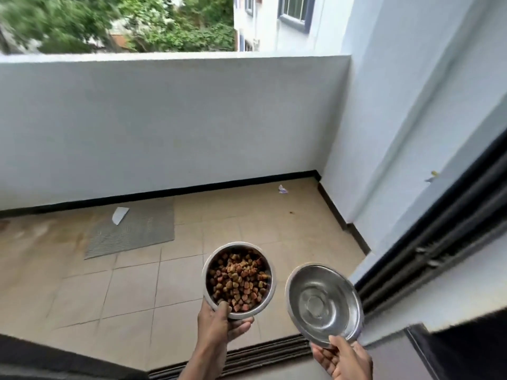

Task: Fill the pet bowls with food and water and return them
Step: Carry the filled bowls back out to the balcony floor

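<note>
The person is standing at the balcony doorway, carrying both bowls out to set them down, so the return step is under way. The left hand [219, 327] is gripping the food bowl [238, 244], thumb hooked over its near rim and fingers curled beneath; it is holding a heap of kibble [238, 281]. The right hand [343, 357] is pinching the near edge of the second bowl [323, 300], which is looking tilted; whether it is holding water I cannot tell. Both are hanging above the tiled floor [109, 292], with a grey mat [131, 229] further off. Next is probably stepping out, crouching, and lowering each bowl level.
</note>
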